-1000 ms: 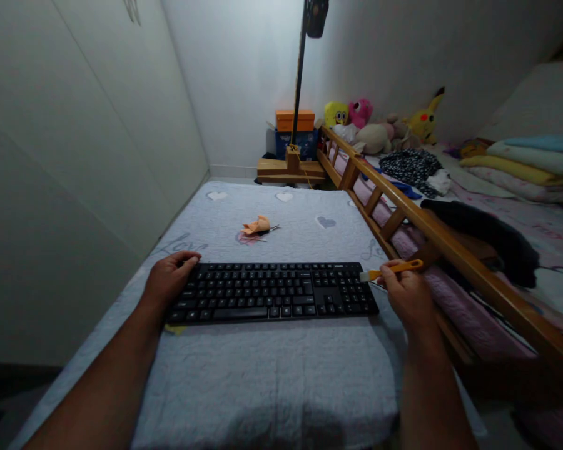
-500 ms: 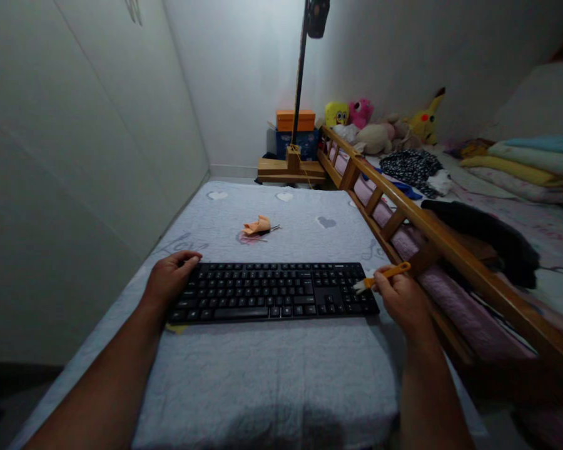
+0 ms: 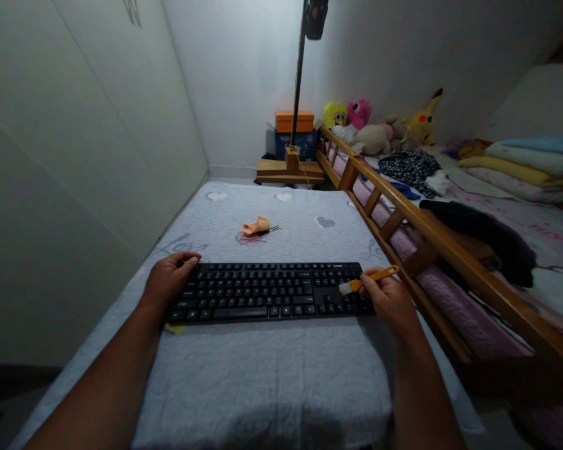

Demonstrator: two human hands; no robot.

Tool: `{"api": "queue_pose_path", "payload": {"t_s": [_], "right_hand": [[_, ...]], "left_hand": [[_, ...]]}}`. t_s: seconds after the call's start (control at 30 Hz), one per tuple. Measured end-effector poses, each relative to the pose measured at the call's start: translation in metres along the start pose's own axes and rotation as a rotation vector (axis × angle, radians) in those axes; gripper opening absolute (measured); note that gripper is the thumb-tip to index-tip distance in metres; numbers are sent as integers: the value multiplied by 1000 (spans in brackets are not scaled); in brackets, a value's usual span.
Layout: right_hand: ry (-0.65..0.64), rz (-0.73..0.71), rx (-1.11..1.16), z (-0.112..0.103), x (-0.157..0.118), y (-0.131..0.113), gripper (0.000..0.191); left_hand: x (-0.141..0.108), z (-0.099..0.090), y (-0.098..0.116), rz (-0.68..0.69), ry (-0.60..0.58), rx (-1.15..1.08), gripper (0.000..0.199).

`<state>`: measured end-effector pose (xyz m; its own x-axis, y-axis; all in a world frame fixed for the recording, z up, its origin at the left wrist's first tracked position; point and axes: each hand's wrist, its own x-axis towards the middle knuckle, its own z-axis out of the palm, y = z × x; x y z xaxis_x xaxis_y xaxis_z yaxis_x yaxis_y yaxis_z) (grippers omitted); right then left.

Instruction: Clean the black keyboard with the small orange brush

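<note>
A black keyboard lies lengthwise across the cloth-covered table. At its left end, my left hand grips the edge near the upper corner, thumb on top. My right hand is closed round a small brush with an orange handle and pale bristles. The bristles are over the keys, just left of the number pad; whether they touch cannot be made out. Behind the keyboard lies an orange cloth-like item with thin metal tips sticking out to the right.
A wooden bed rail runs along the right side, with bedding and plush toys beyond it. Pale cabinet doors stand at the left. Past the far edge are a wooden stand with a pole and stacked boxes.
My right hand has moved left with the brush, from the number pad's keys to its left side. My left hand and the keyboard have stayed in place.
</note>
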<state>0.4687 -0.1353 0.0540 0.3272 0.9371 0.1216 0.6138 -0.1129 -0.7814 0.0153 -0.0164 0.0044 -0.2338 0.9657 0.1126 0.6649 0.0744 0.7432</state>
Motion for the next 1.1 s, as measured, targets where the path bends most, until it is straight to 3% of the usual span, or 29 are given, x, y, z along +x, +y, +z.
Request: {"api": "queue_pose_path", "payload": {"t_s": [0.23,0.4,0.6,0.87,1.1], "right_hand": [[189,29,-214,-28,8,17,34],[245,18,-146,-20,9,16,35],[220,-33,-177,-12,7,14,36],[79,29,-373,-34,-7,8,34],[44,62,-357,-48,-18,-6,27]], "left_hand": [[0,0,-1,4,-5,-7,36],[-2,0,-1,-6,-7,0,38],[0,1,-1,3,-4,-1,38],[0,0,-1,15,3,-15,35],[-1,0,0,5,-2,-13,34]]}}
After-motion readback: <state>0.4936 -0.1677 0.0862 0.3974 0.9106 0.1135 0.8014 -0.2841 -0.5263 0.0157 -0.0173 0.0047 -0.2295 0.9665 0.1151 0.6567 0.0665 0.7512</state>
